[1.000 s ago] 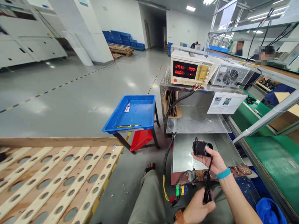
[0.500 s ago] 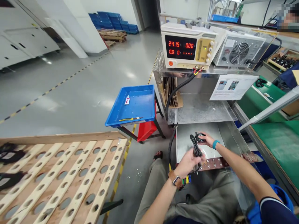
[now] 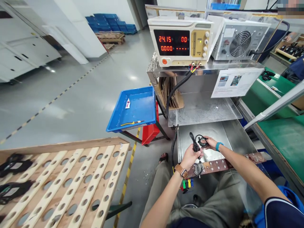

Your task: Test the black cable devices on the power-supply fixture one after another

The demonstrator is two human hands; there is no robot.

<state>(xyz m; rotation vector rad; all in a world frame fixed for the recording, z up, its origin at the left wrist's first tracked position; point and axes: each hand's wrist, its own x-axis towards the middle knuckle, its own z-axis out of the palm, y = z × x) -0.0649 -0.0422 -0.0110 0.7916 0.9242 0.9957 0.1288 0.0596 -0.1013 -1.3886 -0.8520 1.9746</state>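
Note:
A bundled black cable [image 3: 195, 143] is gripped in my left hand [image 3: 190, 157], its folded loops sticking up above the fingers. My right hand [image 3: 211, 143] pinches a round coil [image 3: 202, 139] of black cable just to the right. Both hands are over the metal tray [image 3: 215, 129] in front of my lap. Below my left hand a thin black lead curves down across the brown strip with studs [image 3: 215, 165]. Several coloured connectors [image 3: 188, 183] hang under that strip, close to my left wrist.
A power supply [image 3: 181, 41] with red digits stands on the metal shelf ahead. On the left, a blue tray [image 3: 136, 110] holds a small tube and yellow-handled pliers. A wooden rack with holes [image 3: 78, 177] carries black items at the lower left. Green worktops [image 3: 282, 139] lie on the right.
My hands have spread slightly apart, and the bundle now stands more upright in the left hand. The coil in the right hand shows more openly. The view has shifted a little.

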